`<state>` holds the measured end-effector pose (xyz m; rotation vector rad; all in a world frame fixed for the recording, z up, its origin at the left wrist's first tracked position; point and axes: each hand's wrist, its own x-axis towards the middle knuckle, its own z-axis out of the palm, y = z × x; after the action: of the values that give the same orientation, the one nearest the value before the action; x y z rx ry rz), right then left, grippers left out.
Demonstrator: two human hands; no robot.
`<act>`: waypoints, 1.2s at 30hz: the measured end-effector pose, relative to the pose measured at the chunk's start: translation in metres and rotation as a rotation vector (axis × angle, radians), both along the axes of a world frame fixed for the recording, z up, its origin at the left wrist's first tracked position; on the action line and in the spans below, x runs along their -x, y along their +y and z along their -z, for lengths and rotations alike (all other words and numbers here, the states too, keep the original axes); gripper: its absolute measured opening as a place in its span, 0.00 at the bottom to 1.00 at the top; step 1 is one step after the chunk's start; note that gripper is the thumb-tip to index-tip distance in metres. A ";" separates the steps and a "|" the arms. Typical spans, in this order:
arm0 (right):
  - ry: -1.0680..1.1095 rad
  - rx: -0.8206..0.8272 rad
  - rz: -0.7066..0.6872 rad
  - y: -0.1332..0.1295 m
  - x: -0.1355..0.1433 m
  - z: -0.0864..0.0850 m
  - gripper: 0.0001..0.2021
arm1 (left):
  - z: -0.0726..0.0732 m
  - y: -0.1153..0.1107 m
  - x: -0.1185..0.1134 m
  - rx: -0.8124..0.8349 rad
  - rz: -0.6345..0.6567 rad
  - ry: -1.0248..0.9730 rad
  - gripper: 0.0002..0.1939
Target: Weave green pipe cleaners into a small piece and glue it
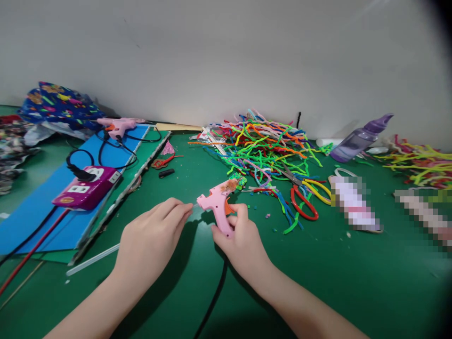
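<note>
Plainly, the right hand [242, 240] is wrapped round the curved grip of a smooth pink plastic gun [218, 207], a finger at its orange trigger [230, 205]. The gun is held above the green table [318, 287], its nozzle pointing away at a small bumpy green clump [240, 181]; rough, rusty-brown crust coats the barrel near the tip. The left hand [151, 235] has its fingertips pinched together on a slim translucent rod [93, 260], which shows at the gun's rear and again beyond the wrist, its middle hidden by the hand. A black cord [214, 294] trails below the right hand.

Past the gun sprawls a tangled heap of fuzzy, bendy stems [264, 141] in bright colours. Beside them lie metal scissors [292, 176] with one red and one yellow loop, near a tilted, see-through purple bottle [353, 145]. On the left, a glossy magenta outlet block [84, 200] sits on flat blue board [38, 226], with a second gun [118, 125] at the board's far end, near crumpled patterned cloth [61, 106].
</note>
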<state>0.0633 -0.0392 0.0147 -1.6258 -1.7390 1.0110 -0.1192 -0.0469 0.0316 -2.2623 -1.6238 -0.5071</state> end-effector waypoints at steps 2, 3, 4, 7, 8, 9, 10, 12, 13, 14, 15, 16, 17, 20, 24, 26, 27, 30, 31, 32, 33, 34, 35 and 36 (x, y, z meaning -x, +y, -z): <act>-0.020 -0.002 -0.003 0.000 0.000 0.000 0.17 | 0.002 0.001 0.001 -0.001 0.035 0.024 0.08; -0.029 -0.004 -0.006 0.001 0.000 0.001 0.16 | 0.002 0.001 0.002 -0.001 0.059 0.039 0.08; -0.034 -0.006 -0.012 0.001 0.000 0.001 0.16 | 0.003 0.002 0.002 0.000 0.083 0.051 0.09; -0.023 -0.012 -0.025 0.001 -0.001 0.003 0.16 | 0.003 0.005 0.003 0.005 0.122 0.047 0.09; -0.016 -0.014 -0.026 0.001 -0.001 0.004 0.16 | 0.003 0.006 0.003 0.005 0.118 0.035 0.08; -0.008 -0.015 -0.026 0.002 0.000 0.004 0.16 | 0.003 0.007 0.002 0.003 0.107 0.022 0.08; 0.001 -0.016 -0.027 0.002 0.000 0.005 0.16 | 0.003 0.008 0.002 0.000 0.092 0.014 0.08; 0.022 -0.013 -0.033 0.002 0.003 0.004 0.16 | 0.003 0.010 0.001 0.000 0.052 0.003 0.07; 0.031 -0.011 -0.039 0.002 0.005 0.004 0.16 | 0.004 0.010 0.001 0.004 0.032 0.000 0.07; 0.040 -0.010 -0.048 0.003 0.007 0.003 0.16 | 0.004 0.011 0.001 0.012 0.013 -0.003 0.07; 0.045 -0.007 -0.059 0.003 0.009 0.001 0.16 | 0.004 0.011 0.001 0.022 -0.005 -0.007 0.07; 0.046 -0.004 -0.068 0.004 0.012 0.000 0.15 | 0.003 0.012 0.002 0.027 -0.024 -0.012 0.08; 0.042 -0.007 -0.076 0.006 0.014 -0.002 0.15 | 0.003 0.013 0.003 0.030 -0.041 -0.015 0.08; -0.010 -0.037 -0.098 0.016 0.019 -0.007 0.15 | -0.001 0.019 0.008 0.025 -0.087 -0.016 0.09; -0.194 -0.040 -0.084 0.036 0.025 -0.011 0.17 | -0.005 0.035 0.013 0.082 -0.154 0.008 0.12; -0.260 -0.086 -0.109 0.047 0.029 -0.011 0.16 | -0.006 0.044 0.014 0.161 -0.201 0.056 0.13; -0.290 -0.104 -0.120 0.053 0.031 -0.010 0.15 | -0.006 0.049 0.014 0.199 -0.222 0.082 0.13; -0.384 -0.151 -0.179 0.069 0.037 -0.007 0.15 | -0.004 0.061 0.016 0.282 -0.274 0.129 0.14; -0.414 -0.161 -0.191 0.074 0.040 -0.006 0.16 | -0.003 0.065 0.016 0.298 -0.287 0.134 0.14; -0.440 -0.168 -0.195 0.078 0.042 -0.006 0.16 | -0.002 0.068 0.016 0.308 -0.293 0.136 0.15; -0.460 -0.175 -0.198 0.082 0.044 -0.005 0.16 | -0.001 0.071 0.017 0.313 -0.292 0.138 0.15; -0.468 -0.178 -0.200 0.086 0.047 -0.005 0.16 | 0.000 0.074 0.017 0.317 -0.288 0.139 0.16; -0.474 -0.180 -0.200 0.088 0.049 -0.004 0.17 | 0.001 0.076 0.017 0.321 -0.285 0.140 0.16; -0.477 -0.182 -0.201 0.090 0.050 -0.004 0.17 | 0.002 0.079 0.018 0.324 -0.286 0.139 0.16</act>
<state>0.0129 0.0512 0.0190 -1.6913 -2.2700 0.5485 -0.1370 0.0316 0.0298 -2.1611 -2.0298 -0.0155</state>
